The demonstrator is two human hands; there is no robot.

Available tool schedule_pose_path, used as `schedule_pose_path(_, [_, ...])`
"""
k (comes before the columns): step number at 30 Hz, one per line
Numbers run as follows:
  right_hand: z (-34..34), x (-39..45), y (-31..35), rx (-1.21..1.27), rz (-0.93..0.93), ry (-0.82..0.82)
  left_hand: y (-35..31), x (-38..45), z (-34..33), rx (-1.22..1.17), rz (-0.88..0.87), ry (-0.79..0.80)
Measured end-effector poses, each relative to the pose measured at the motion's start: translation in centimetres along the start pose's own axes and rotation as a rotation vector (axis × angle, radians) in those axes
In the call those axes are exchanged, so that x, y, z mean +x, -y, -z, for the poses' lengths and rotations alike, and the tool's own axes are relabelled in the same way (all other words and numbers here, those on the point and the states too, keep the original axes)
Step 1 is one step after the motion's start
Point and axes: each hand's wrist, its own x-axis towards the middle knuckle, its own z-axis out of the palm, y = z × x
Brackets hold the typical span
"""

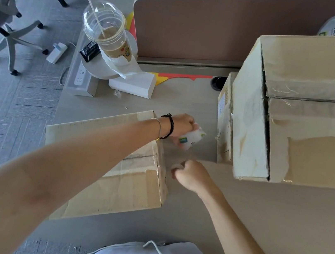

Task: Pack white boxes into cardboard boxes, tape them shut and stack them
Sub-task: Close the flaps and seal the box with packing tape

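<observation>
A closed cardboard box (127, 188) lies on the desk at lower left, with clear tape along its top seam. My left hand (180, 126) reaches over it and grips a roll of clear tape (191, 140) just past the box's right end. My right hand (190, 174) is at the box's right end with curled fingers that pinch the tape strip near the corner. A taped cardboard box (313, 131) stands on another cardboard box (225, 118) at the right. A white box (132, 84) lies farther back on the desk.
A plastic cup with a straw (109, 31) stands on a white base beside a power strip (81, 74) at the desk's left edge. A brown partition (198, 33) runs along the back, coloured paper (176, 77) under it. An office chair (6, 22) is on the floor at left.
</observation>
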Motion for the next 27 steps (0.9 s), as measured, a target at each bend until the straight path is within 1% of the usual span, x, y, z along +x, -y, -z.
schedule_pose_path(1, [0.4,-0.1,-0.8,0.234,-0.034,0.028,-0.2,-0.4,-0.1,-0.103,0.004,-0.025])
schedule_pose_path(3, [1.4,-0.1,-2.2,0.694,-0.105,0.14,-0.3,-1.2,-0.5,-0.287,-0.01,-0.06])
schedule_pose_path(5, [2.1,0.4,-3.3,0.948,-0.128,0.23,-0.3,-1.7,-0.9,-0.304,-0.065,-0.11])
schedule_pose_path(7, [2.4,0.8,-3.4,1.064,-0.097,0.258,-0.2,-2.4,-1.3,-0.25,-0.144,-0.153])
schedule_pose_path(9, [2.3,0.9,-3.0,1.129,-0.068,0.248,-0.1,-2.8,-1.6,-0.262,-0.189,-0.181])
schedule_pose_path(12, [1.8,1.0,-2.3,1.169,-0.076,0.11,-0.2,-3.8,-1.6,-0.263,-0.222,-0.216])
schedule_pose_path(15, [1.3,1.0,-1.8,1.083,-0.116,-0.008,0.0,-4.5,-2.0,-0.241,-0.278,-0.202])
schedule_pose_path(17, [1.4,1.2,-1.6,1.038,-0.145,-0.034,0.3,-4.9,-2.3,-0.228,-0.316,-0.186])
schedule_pose_path(19, [1.6,1.2,-1.5,1.023,-0.176,-0.041,0.7,-5.2,-2.5,-0.147,-0.317,-0.212])
schedule_pose_path(21, [1.5,1.0,-1.3,1.033,-0.18,-0.008,0.8,-5.1,-2.4,-0.072,-0.262,-0.311])
schedule_pose_path(24, [1.0,0.7,-0.8,1.049,-0.112,0.065,0.5,-4.3,-2.0,-0.085,-0.048,-0.441])
schedule_pose_path(26, [1.0,0.9,-0.8,1.091,-0.054,0.075,0.0,-3.3,-1.7,-0.109,0.076,-0.446])
schedule_pose_path(27, [1.2,1.1,-1.0,1.114,-0.046,0.069,-0.2,-2.8,-1.5,-0.133,0.104,-0.428])
